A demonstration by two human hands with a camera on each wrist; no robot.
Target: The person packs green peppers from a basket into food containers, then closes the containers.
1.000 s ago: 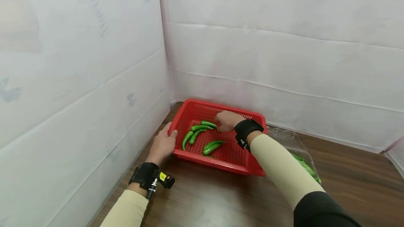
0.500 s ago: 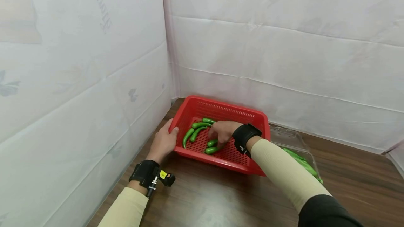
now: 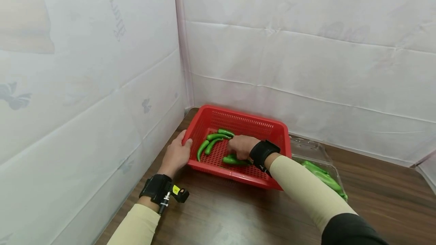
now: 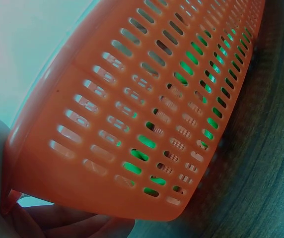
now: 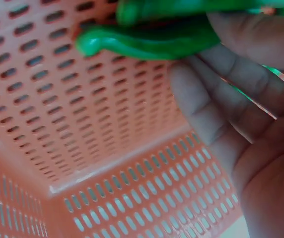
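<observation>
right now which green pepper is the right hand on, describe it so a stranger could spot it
Find the red basket in the table's corner. Several green peppers lie inside: the loose peppers toward its back left, and the held peppers near the front wall. Only these are under the right hand, whose fingers curl round them.

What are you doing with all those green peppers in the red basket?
A person's right hand is curled around green peppers near the front of a red basket on a wooden table. The left hand holds the basket's left rim. More loose peppers lie inside it. A clear tray beside it holds others.
</observation>
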